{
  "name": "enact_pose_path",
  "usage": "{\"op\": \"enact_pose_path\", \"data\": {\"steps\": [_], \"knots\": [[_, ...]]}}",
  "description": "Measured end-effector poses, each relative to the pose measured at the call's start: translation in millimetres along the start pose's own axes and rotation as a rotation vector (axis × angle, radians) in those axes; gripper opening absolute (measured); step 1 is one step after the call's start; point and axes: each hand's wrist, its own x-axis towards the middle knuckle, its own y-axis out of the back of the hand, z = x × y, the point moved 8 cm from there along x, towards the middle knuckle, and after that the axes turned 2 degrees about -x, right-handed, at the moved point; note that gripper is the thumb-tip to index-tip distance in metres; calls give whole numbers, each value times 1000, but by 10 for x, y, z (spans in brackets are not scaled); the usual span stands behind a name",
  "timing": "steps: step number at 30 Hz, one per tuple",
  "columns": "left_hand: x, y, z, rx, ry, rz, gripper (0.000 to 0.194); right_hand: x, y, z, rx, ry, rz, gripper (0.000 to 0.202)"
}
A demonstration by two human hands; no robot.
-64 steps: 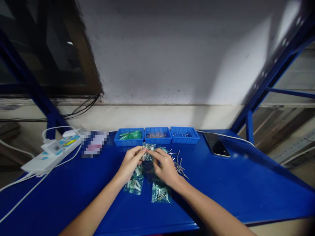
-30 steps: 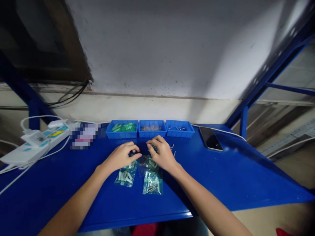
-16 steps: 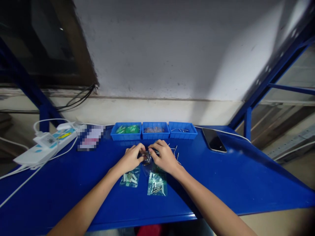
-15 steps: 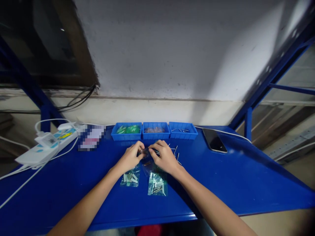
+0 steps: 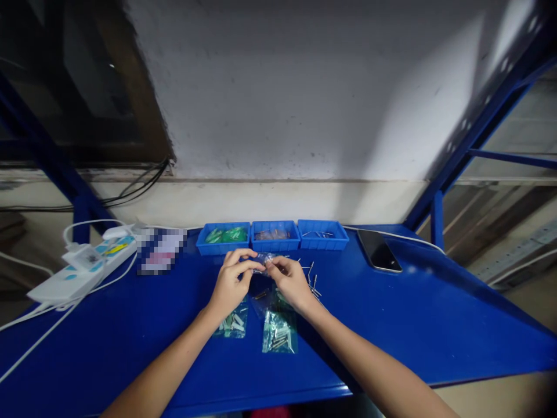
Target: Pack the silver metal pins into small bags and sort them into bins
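A small clear plastic bag (image 5: pixel 264 258) is between my hands, just in front of the blue bins. My right hand (image 5: pixel 290 281) pinches it with thumb and fingers. From the other side my left hand (image 5: pixel 235 278) grips its edge with bent fingers, partly hiding it. Below them another clear bag (image 5: pixel 261 295) with a brownish metal piece lies on the table. Nearer to me are a greenish clear bag of white plugs and screws (image 5: pixel 281 334) and a similar bag (image 5: pixel 235 322), partly covered by my left wrist. Loose metal screws (image 5: pixel 314 284) lie beside my right hand.
Three blue bins stand along the back: one with green packets (image 5: pixel 226 235), one with clear bags (image 5: pixel 274 235), one with thin metal pieces (image 5: pixel 322 235). A phone (image 5: pixel 379 251) lies right; a power strip (image 5: pixel 82 267) with white cables and a blurred-out item (image 5: pixel 162 251) are left.
My left hand has turned, its fingers now reaching farther right over the bag. The bag has risen slightly into view between both hands. The view has shifted a little.
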Motion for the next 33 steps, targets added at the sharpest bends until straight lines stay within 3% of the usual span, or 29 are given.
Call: {"op": "enact_pose_path", "data": {"steps": [3, 5, 9, 11, 14, 17, 19, 23, 27, 30, 33], "knots": [[3, 27, -113, -53, 121, 56, 23, -18, 143, -45, -79, 60, 151, 25], [-7, -18, -238, -239, 286, 23, 18, -64, 201, -174, -231, 187, 216, 21], [-143, -304, -410, -844, 701, -147, 38, -182, 104, -393, -492, 472, 190, 23], [-173, -335, -434, -966, 770, -120, 37, -206, 8, -400, -550, 532, 123, 26], [-157, -240, -488, -859, 728, -10, 33, -186, -77, -341, -528, 495, 27, 36], [-103, -134, -466, -616, 589, 10, 30, -146, -36, -304, -487, 392, 34, 31], [-49, -91, -359, -446, 423, -20, 23, -115, 13, -277, -439, 302, 53, 24], [-15, -76, 11, -121, 27, -72, 23, -59, 72, -152, -190, 106, 98, 36], [-49, -96, 213, -34, -126, -103, 29, -49, 138, -32, 143, -2, 202, 33], [-55, -108, 173, -59, -105, -143, 23, -73, 422, -184, 104, 116, 398, 27], [-64, -151, 15, -47, -15, -208, 18, -147, 845, -545, -159, 380, 680, 22]]}}
